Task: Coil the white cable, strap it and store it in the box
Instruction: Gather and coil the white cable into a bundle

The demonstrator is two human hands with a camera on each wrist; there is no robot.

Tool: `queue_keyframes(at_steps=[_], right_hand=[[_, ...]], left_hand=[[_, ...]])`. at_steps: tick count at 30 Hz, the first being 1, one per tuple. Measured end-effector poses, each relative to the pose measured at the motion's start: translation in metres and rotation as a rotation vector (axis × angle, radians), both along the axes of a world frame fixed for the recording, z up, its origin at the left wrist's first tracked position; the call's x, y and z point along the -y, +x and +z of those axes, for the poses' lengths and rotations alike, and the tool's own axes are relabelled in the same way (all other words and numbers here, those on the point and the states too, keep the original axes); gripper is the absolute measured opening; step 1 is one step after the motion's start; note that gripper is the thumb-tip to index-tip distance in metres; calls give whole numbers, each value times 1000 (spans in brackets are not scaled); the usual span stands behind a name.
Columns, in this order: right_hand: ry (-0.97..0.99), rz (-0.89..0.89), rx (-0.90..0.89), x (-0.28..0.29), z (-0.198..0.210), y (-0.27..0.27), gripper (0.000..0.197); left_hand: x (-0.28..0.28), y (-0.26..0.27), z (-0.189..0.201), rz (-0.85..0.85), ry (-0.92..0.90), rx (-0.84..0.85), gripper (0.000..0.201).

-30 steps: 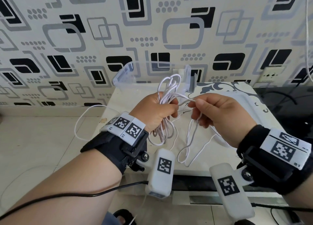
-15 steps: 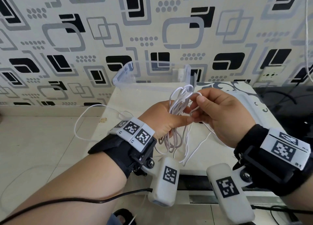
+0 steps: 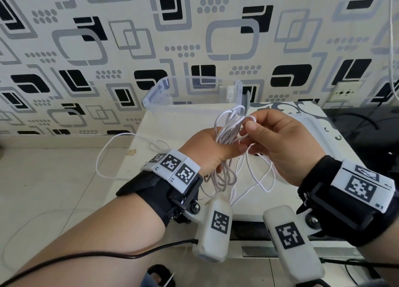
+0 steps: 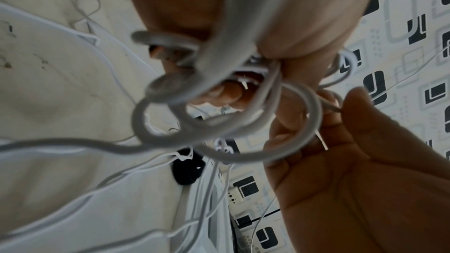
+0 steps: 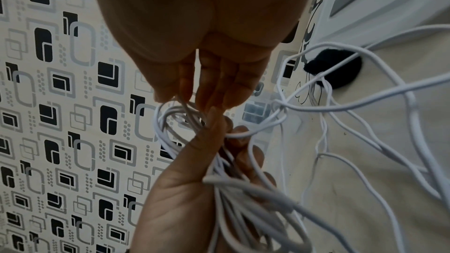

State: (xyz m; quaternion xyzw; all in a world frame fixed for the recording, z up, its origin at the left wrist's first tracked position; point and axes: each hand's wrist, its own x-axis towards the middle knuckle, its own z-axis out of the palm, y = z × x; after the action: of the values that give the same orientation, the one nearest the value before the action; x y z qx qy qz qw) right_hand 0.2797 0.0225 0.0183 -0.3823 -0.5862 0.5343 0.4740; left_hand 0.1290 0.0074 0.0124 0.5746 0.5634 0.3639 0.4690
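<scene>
My left hand (image 3: 206, 147) grips a bundle of loops of the thin white cable (image 3: 225, 133) above the table. My right hand (image 3: 251, 128) pinches one loop at the top of that bundle, right beside the left thumb. More loops hang slack below both hands, and a long tail (image 3: 101, 159) trails off the table's left side. The clear plastic box (image 3: 151, 97) stands open just behind the hands, against the wall. A black strap (image 5: 337, 68) lies on the table, also seen as the dark strap (image 4: 187, 170) under the cable; in the head view it is hidden.
The pale table (image 3: 149, 142) has a white moulded panel (image 3: 313, 122) on its right side. A wall socket (image 3: 345, 92) sits on the patterned wall at the right. A black wire (image 3: 108, 254) runs under my left forearm. Tiled floor (image 3: 54, 178) lies to the left.
My right hand rose from beside the bundle to its top, bringing a loop with it. My left hand shifted right and a little forward, still gripping the loops.
</scene>
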Motion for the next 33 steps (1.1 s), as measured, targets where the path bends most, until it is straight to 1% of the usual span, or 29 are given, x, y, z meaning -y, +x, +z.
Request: queue_keyframes(at_steps=[1,5,7,8,10,12,14,16,18,20,23,24,26,28,30,33], right_hand=[[12,-10,38,0,0,0,8],[7,-32,125,2,-1,1,24],[-13,-26,166,2,-4,2,22],[-33,-20,180,2,-5,2,18],[-83,13,193,2,-6,2,11],[-98,59,234,1,-9,2,24],[-54,86,355,1,-11,1,36],[12,78,499,2,-14,0,33],[48,39,569,4,-16,-2,20],[59,5,577,5,-15,-3,10],[7,13,552,6,-14,-5,8],[-12,21,555,7,-14,-6,9],[-34,44,573,8,-14,-6,9],[-40,86,608,9,-14,-6,14],[-41,116,657,9,-15,-6,23],[-30,109,740,8,-17,-4,31]], left_hand=[[0,0,1,5,13,3,28],[-2,0,1,48,48,20,18],[-4,-2,0,113,54,77,21],[-6,-3,0,143,58,104,25],[-8,-4,0,175,70,162,24],[-10,-6,0,185,83,220,25],[-12,-8,-3,192,97,255,30],[-13,-8,-3,209,112,316,29],[-14,-8,-4,237,106,396,36],[-14,-7,-2,258,111,502,42],[-15,-9,0,261,111,627,45],[-15,-9,0,252,115,642,44],[-15,-10,0,249,117,658,36],[-15,-10,-1,261,106,677,30],[-17,-10,-2,246,106,697,31],[-19,-12,-3,197,117,705,33]])
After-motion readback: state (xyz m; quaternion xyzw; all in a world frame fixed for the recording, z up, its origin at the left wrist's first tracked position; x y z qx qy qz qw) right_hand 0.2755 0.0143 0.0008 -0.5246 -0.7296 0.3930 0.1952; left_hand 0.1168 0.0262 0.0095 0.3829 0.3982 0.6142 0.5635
